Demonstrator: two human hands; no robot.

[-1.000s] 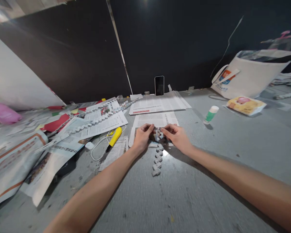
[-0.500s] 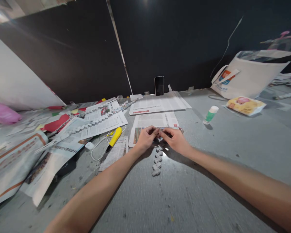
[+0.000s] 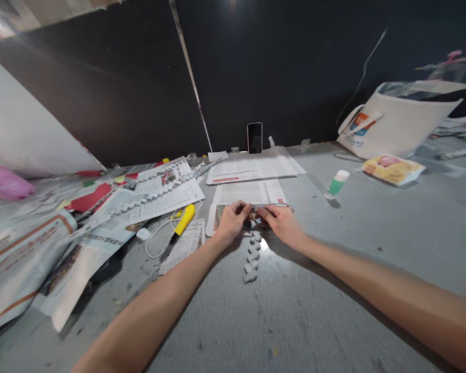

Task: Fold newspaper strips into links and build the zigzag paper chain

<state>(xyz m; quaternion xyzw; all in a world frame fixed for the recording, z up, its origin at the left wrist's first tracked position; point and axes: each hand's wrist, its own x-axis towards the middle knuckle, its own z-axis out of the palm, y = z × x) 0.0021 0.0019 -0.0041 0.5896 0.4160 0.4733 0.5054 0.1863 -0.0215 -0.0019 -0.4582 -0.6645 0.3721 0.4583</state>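
My left hand and my right hand meet above the table, thumbs and fingers pinched together. Between the fingertips is a thin, dark paper strip, partly hidden by the fingers. A zigzag chain of folded newspaper trails from just under the hands toward me, its near end lying on the table. Whether its far end is joined to the strip is hidden. Behind the hands lies a printed newspaper sheet.
To the left are a yellow-handled cutter, a white cord, a white cap and longer folded paper chains on newspaper. A phone leans at the back by a paper stack. On the right stand a glue stick, a yellow packet and a white bag.
My fingertips have shifted slightly apart, and a dark bit of the strip shows between them. The folded chain stays in nearly the same place.
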